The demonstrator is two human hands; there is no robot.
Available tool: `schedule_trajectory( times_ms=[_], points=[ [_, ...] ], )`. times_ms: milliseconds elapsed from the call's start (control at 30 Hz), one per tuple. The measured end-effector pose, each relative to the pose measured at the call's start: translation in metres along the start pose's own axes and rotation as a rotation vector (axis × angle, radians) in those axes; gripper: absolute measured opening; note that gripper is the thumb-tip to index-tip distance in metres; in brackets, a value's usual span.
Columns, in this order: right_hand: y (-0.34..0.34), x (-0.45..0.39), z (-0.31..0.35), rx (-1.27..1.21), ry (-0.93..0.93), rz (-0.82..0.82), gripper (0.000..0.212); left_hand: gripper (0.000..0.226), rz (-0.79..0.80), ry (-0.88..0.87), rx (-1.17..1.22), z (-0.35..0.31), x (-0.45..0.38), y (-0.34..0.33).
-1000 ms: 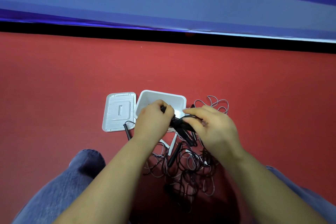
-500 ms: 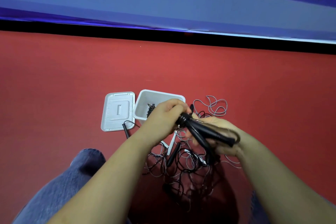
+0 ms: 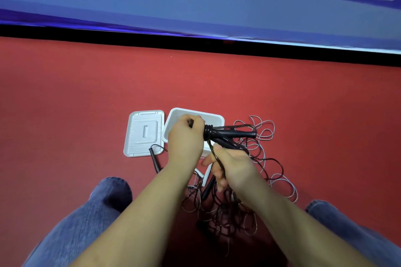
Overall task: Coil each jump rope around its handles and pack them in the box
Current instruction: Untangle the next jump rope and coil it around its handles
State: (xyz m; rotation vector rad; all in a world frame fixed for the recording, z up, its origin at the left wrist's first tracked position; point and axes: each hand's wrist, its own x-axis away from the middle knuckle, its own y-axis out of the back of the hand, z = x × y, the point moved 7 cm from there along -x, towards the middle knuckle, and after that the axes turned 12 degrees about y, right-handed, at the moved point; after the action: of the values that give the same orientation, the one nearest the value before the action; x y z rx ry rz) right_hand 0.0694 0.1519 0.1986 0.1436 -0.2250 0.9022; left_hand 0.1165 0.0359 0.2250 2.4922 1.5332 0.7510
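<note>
My left hand [image 3: 186, 139] grips one end of a pair of black jump rope handles [image 3: 233, 134], held level over the white box [image 3: 173, 119]. A few turns of black cord are wound around the handles beside my fist. My right hand [image 3: 231, 165], below the handles, pinches the black cord [image 3: 213, 151] that runs down from the coil. A tangle of black and grey ropes [image 3: 256, 158] lies on the red floor to the right of the box and under my hands. Another black handle [image 3: 154, 158] lies by the lid's front corner.
The box's white lid [image 3: 144, 133] lies flat to the left of the box. My knees in blue jeans [image 3: 86, 212] frame the pile on both sides. A blue banner with a black base strip [image 3: 195, 42] runs across the far edge of the red floor.
My right hand came out from under the handles and now sits lower, pulling the cord down. The handles swung up to level, pointing right.
</note>
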Motion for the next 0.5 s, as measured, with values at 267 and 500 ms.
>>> schedule_trajectory(
  times_ms=[267,500],
  points=[
    [0.045,0.000,0.048,0.686,0.426,-0.091,0.010,0.018,-0.028,-0.096,-0.267,-0.004,0.001,0.004],
    [0.063,-0.007,0.046,0.826,0.334,0.031,0.017,0.015,0.345,-0.153,-0.341,-0.007,0.007,-0.017]
  ],
)
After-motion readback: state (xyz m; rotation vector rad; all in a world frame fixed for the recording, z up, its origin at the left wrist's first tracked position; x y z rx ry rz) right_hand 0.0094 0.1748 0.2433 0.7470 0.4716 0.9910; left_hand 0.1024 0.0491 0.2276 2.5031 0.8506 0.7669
